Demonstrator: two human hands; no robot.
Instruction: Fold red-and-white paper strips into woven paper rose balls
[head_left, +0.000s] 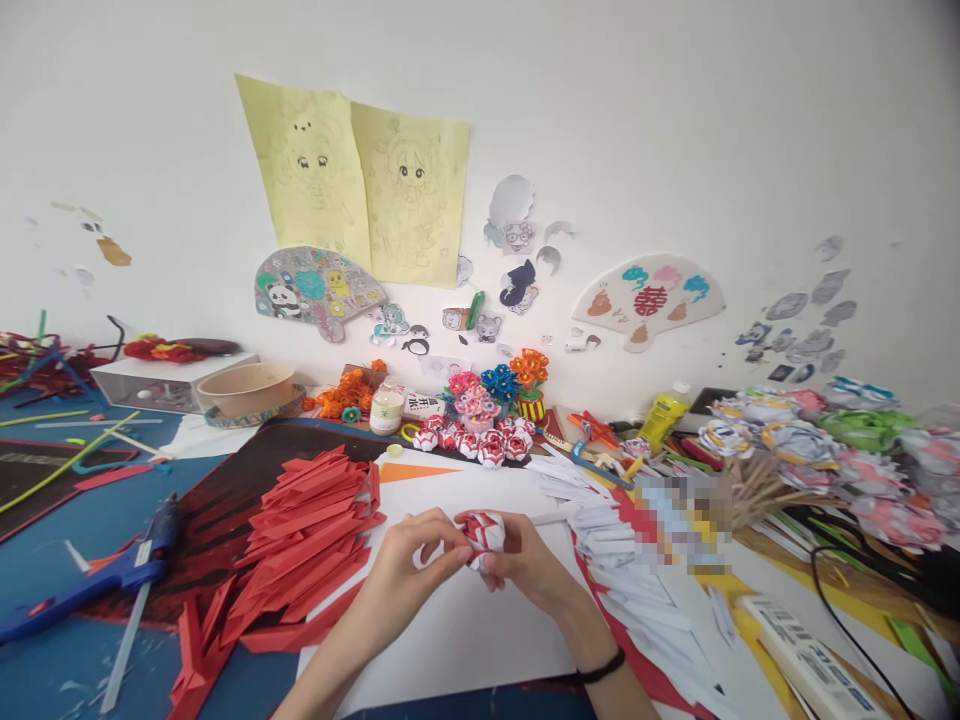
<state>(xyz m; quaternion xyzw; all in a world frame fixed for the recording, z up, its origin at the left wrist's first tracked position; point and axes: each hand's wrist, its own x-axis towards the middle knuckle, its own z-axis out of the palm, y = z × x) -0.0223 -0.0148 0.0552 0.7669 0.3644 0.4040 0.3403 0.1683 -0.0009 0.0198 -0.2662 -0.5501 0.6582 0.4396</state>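
While both hands are up over the large white paper sheet (465, 630) on the blue-topped desk (34, 670), the round red-and-white folded-paper flower (484, 530) sits between them, off the sheet, near the middle of the view. Left hand (426, 552): thumb and index fingertips pinched narrow at the flower's left edge; whether a petal tip is caught between them, too small to tell. Right hand (529, 562): wraps the flower's right side, fingertips at its underside, seems to bear the weight.

Handling, judged by look: very light, paper, crisp along the folds but hollow-ish, so easily crushed or creased. Not likely slippery. Layers could pull loose or shift if tugged. Best hold: low on the sides near the base, fingertips only, light pressure; keep off the outer petal edges and don't squeeze across the top.

Around it: heap of red folded-paper strips (311, 540) on the left, spread of white folded-paper strips (637, 610) on the right, cluster of similar red-and-white paper flowers (491, 449) just past the sheet's far edge. Blue glue gun (142, 562) with a translucent stick lies far left, well apart from both hands. Black wristband (602, 668) on right wrist.
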